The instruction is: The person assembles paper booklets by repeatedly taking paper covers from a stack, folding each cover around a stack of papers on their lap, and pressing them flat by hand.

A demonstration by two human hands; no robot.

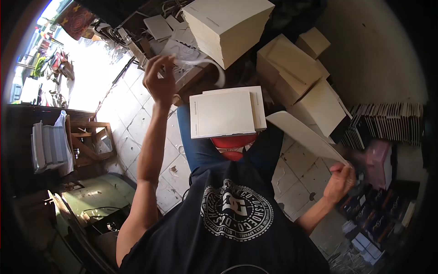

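Two hands are engaged in the head view. Left hand point(159, 82) pinches a curling sheet point(200, 61) above the lap stack point(223, 114). Right hand point(338, 181), grip pressed together, holds a flat sheet point(303, 133). Mid-collation; next, a squared laydown.

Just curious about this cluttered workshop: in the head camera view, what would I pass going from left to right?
Wooden crate → raised left hand → cream paper stack on the lap → right hand holding a pale sheet → row of dark upright booklets.
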